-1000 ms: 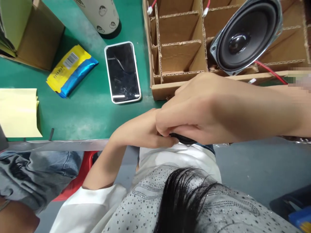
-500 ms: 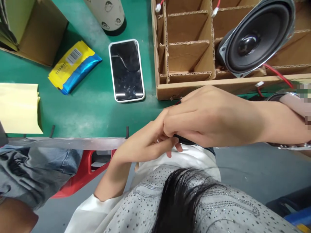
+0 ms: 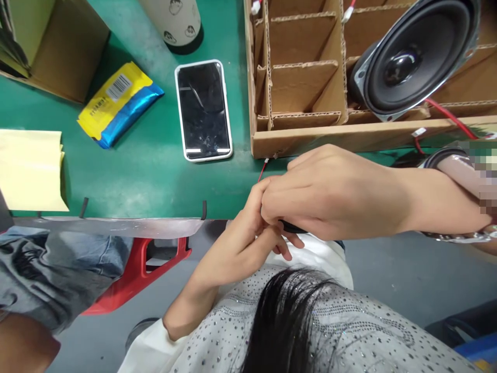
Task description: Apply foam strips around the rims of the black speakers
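Note:
My right hand (image 3: 330,191) is curled over a small black part (image 3: 292,227), of which only an edge shows beneath the fingers. My left hand (image 3: 248,233) comes up from below and meets it, fingers pinched against the same part. A thin red wire (image 3: 263,170) sticks out just above the two hands. Both hands hover at the front edge of the green table (image 3: 147,176). Behind them stands a cardboard divider box (image 3: 310,135) with an oval black speaker (image 3: 415,57) leaning in one cell, red wires trailing from it.
A phone (image 3: 204,110) lies face up left of the box, beside a yellow and blue packet (image 3: 118,103) and a patterned bottle (image 3: 176,23). Yellow sheets (image 3: 29,171) and a cardboard box (image 3: 54,46) sit at the left. Another person's jeans (image 3: 58,274) and a red stool (image 3: 135,274) are lower left.
My left forearm has swung lower and to the right, and its fingers have loosened slightly under the right hand. A red wire now shows above the hands. The view has shifted a little.

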Motion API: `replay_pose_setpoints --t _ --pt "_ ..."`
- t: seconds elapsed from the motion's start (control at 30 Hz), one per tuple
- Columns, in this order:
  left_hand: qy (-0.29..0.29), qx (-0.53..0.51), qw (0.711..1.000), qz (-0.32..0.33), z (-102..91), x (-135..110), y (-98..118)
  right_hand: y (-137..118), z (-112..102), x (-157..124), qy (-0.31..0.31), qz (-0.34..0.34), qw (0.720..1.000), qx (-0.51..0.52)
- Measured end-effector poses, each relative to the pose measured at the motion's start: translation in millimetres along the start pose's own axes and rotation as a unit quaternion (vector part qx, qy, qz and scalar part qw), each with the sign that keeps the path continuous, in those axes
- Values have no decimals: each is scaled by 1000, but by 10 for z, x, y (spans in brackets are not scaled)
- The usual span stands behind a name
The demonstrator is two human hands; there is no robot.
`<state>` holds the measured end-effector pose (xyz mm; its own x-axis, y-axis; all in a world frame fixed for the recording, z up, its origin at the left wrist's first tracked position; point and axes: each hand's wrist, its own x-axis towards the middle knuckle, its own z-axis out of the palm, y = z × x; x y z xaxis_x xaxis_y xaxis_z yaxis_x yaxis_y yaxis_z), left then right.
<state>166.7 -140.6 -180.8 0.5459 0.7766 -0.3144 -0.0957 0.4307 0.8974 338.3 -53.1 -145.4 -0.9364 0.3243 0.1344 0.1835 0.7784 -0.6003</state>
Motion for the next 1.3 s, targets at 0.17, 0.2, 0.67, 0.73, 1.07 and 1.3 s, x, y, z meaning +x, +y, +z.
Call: replay_pose_setpoints --t 0.17,0.2,0.67,0.73,1.07,1.3 --pt "23 48 998 18 0 -59 31 -14 -103 -28 60 -30 995 -77" --pt "52 73 996 18 -3 -89 53 -45 -149 -49 88 -19 993 -77" --pt "231 208 948 67 22 -146 119 -246 529 -206 397 310 843 187" --pt "232 240 939 79 3 -127 127 -222 585 -134 436 310 821 200" --pt "160 409 893 102 -124 -27 431 -173 653 -83 461 313 817 145" --pt "97 440 892 40 -151 107 600 -148 671 -75 473 292 817 155"
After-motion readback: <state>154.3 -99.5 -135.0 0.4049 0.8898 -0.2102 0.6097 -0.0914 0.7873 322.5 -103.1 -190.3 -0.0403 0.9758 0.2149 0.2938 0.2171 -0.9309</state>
